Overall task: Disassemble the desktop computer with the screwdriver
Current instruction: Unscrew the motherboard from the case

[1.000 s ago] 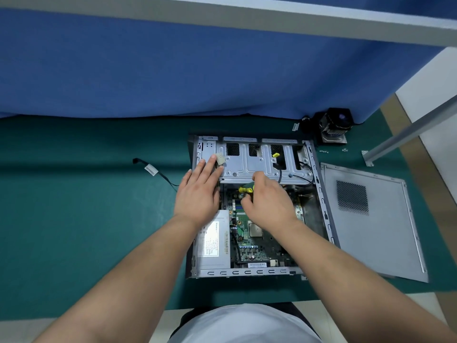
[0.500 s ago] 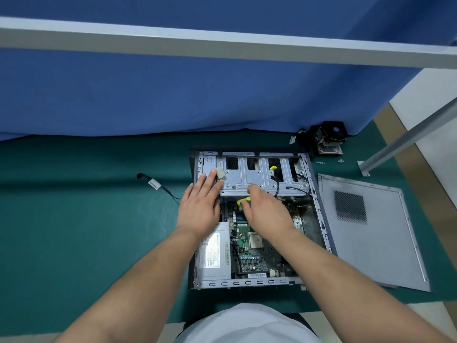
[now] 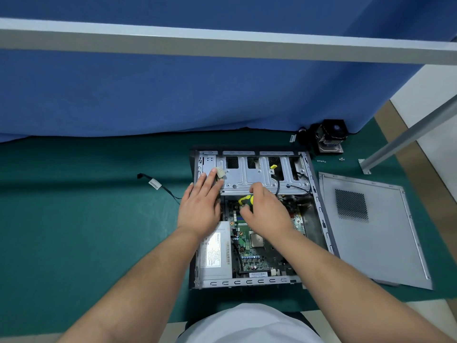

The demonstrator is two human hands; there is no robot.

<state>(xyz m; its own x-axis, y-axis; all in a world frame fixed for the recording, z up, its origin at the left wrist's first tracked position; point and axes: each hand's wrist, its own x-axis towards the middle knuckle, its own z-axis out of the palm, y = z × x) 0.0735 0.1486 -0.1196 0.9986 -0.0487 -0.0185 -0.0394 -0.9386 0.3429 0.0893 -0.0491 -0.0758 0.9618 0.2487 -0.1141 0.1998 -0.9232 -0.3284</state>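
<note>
The right hand [image 3: 265,211] curls around a yellow-and-green-handled screwdriver [image 3: 245,199] inside the open grey metal desktop computer case [image 3: 319,206]. Just left of that grip, the left hand [image 3: 200,209] lies flat, fingers straight, on the silver drive cage [image 3: 249,177]. Nearer the person than the grip sits the green motherboard [image 3: 249,253]. Well to the right lies a detached grey side panel [image 3: 371,231].
</note>
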